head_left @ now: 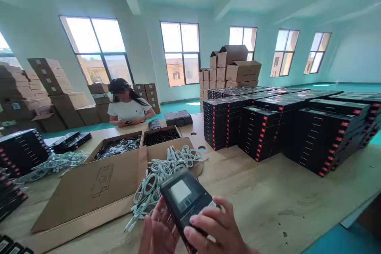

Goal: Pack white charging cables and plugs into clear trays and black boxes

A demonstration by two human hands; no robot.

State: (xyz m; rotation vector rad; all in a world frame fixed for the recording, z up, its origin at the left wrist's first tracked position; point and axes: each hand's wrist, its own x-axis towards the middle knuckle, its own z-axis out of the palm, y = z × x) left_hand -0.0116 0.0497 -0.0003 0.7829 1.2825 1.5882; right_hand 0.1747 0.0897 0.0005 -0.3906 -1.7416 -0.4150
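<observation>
Both my hands hold a black charger box [174, 180], tilted over the table's front. A clear window in its upper face shows a white plug charger [180, 191]. My left hand [160, 232] supports the box from the left and beneath, with some fingers hidden behind it. My right hand [222, 226] closes over the lower right part, fingers bent across its face. Something pale shows by the right fingers, too small to make out. Just beyond the box lies a heap of coiled white cables [162, 172], partly on a cardboard flap [116, 184].
Tall stacks of black boxes [260, 131] stand at right, and more boxes [22, 151] at left. An open carton [142, 147] holds many small dark pieces in two compartments. Across the wooden table [253, 194] sits a person [127, 107]. Brown cartons [229, 69] are piled behind.
</observation>
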